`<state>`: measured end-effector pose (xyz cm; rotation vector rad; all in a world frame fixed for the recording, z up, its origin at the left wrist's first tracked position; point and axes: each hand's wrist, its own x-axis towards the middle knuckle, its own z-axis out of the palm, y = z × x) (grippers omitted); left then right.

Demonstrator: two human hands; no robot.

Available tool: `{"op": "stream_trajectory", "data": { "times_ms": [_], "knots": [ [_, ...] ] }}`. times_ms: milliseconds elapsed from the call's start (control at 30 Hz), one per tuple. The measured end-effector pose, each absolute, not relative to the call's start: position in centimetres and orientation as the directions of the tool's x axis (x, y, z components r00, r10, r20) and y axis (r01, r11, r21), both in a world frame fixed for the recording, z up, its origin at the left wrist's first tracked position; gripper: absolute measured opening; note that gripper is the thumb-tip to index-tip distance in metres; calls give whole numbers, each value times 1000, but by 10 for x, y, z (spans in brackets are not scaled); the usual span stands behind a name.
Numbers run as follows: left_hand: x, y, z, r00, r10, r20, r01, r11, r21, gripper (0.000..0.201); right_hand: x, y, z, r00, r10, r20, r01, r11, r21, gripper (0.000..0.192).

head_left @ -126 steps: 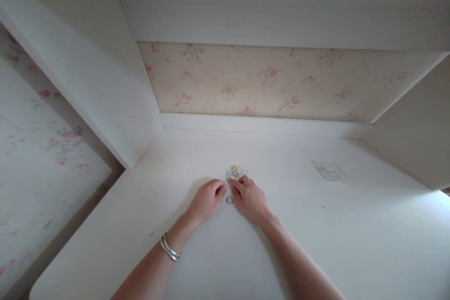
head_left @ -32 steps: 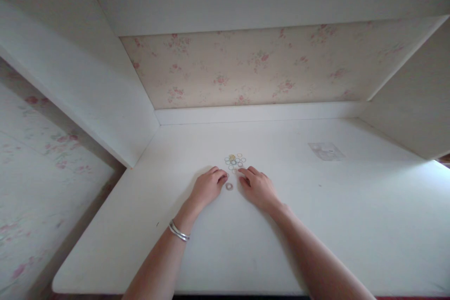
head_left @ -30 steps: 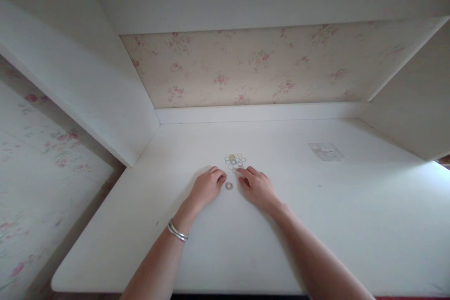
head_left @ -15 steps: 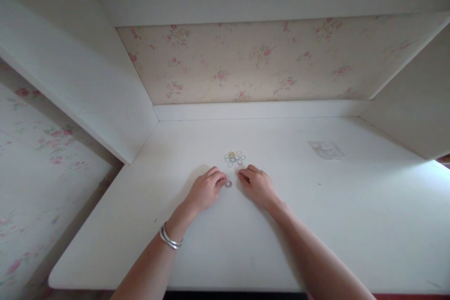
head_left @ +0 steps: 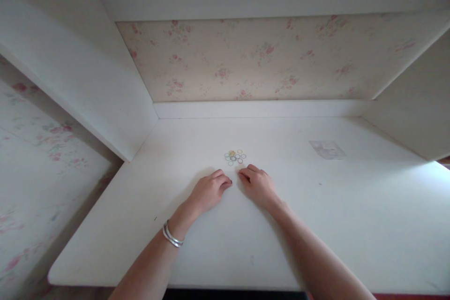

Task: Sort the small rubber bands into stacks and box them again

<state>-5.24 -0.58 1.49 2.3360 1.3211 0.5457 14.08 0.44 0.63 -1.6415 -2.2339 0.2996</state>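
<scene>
Several thin small rings point(head_left: 233, 158) lie in a loose cluster on the white desk point(head_left: 225, 243); most are silvery and a few are gold-coloured. Just nearer to me than this cluster, my left hand point(head_left: 210, 191) pinches thumb and fingers together on a small ring, of which only a dark bit shows at the fingertips. My right hand point(head_left: 258, 185) rests opposite, fingertips pressed together near the cluster's front edge; whatever they hold is too small to tell. A narrow gap separates the two hands.
A clear plastic bag point(head_left: 327, 149) lies flat at the right rear. One small dark sliver point(head_left: 155, 219) is on the left of the desk, and a tiny speck point(head_left: 319, 183) on the right. White panels enclose the desk's left, right and back.
My left fingertips have shifted slightly right and closed over the ring that showed beside them. My right hand stays nearly still. The camera view has moved a little.
</scene>
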Motion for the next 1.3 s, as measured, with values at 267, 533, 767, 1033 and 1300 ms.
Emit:
{"op": "stream_trajectory", "data": {
  "times_ms": [267,533,767,1033,1300],
  "knots": [
    [-53,-2,22,317,924,213,645,-375,666,21,141,4,8,-285,954,92,891,299,-341,26],
    [-61,14,11,175,974,145,655,-225,721,20,134,-4,7,-368,892,261,733,451,-510,27],
    [-63,18,5,182,974,132,678,-222,701,20,120,-10,4,-441,860,257,691,508,-514,25],
    [-64,18,6,185,976,111,676,-209,706,20,118,-10,3,-453,864,218,738,501,-451,26],
    [-64,19,4,186,972,141,666,-230,709,20,116,-14,9,-484,843,234,744,537,-398,26]
  ]
}}
